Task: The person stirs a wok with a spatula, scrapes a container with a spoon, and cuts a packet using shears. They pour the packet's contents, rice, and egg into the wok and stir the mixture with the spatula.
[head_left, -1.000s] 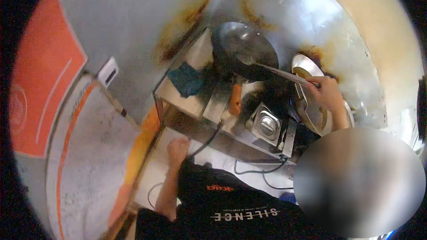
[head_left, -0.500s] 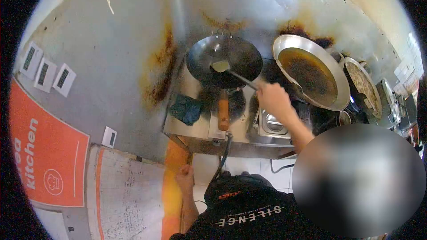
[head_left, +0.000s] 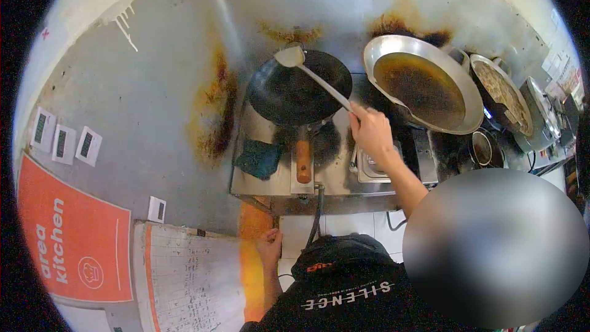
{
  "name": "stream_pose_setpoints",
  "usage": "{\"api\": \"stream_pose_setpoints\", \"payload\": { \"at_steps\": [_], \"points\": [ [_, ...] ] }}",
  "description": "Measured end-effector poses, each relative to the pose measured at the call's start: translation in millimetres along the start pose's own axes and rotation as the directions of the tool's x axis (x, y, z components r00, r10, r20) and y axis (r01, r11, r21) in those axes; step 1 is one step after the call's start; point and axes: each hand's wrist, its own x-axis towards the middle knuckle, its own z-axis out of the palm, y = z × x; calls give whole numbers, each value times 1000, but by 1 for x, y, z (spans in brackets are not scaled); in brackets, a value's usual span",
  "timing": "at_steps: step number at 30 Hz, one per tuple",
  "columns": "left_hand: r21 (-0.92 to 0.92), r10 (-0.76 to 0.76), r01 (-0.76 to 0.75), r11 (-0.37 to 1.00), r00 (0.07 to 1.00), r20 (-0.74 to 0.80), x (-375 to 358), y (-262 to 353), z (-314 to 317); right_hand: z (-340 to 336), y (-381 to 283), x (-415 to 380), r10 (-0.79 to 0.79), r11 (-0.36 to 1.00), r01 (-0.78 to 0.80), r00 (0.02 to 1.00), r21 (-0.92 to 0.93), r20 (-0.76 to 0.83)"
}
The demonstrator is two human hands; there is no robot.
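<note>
A long-handled metal spatula [head_left: 290, 56] is in my right hand [head_left: 372, 129], its blade over the far left rim of a dark wok [head_left: 295, 95]. The wok sits on the left burner, its wooden handle [head_left: 303, 163] pointing toward me. Low by my side, away from the counter top, is my left hand [head_left: 269, 246], with its fingers curled; whether it holds something is too small to make out. A dark cloth [head_left: 259, 158] lies on the steel counter left of the wok handle.
Right of the wok stands a large pan of brown liquid [head_left: 421, 89]. Farther right are another filled pan [head_left: 501, 92] and a lidded pot [head_left: 538, 110]. A steel container [head_left: 373, 169] sits under my right hand. White timers [head_left: 64, 143] hang on the left wall.
The spatula blade has risen from inside the wok to its far left rim. My right hand has shifted slightly up and left. The whole view has turned a little.
</note>
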Motion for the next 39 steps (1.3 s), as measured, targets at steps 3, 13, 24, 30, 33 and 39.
{"api": "stream_pose_setpoints", "payload": {
  "at_steps": [3, 13, 24, 30, 33, 39],
  "points": [
    [126, -46, 23, 992, 982, 184, 7, -28, -2, -36, -7, 18, 0, 1000, 2, 997, -27, 74],
    [459, -252, 24, 888, 861, 442, -8, -9, 7, -93, -16, 14, -27, 1000, 27, 997, -8, 69],
    [539, -207, -159, 827, 806, 555, 22, -14, 9, -97, -19, -9, -16, 981, 43, 990, -190, 140],
    [536, -203, -180, 825, 790, 578, 25, -39, 16, -106, -15, -6, 33, 997, -26, 995, -71, 89],
    [579, -254, -166, 798, 779, 574, 17, -13, 21, -108, -8, -8, 20, 1000, -20, 999, -8, 25],
    [501, -213, -143, 854, 782, 586, 23, -27, 39, -134, 15, -11, 88, 994, -84, 995, 72, -49]
  ]
}}
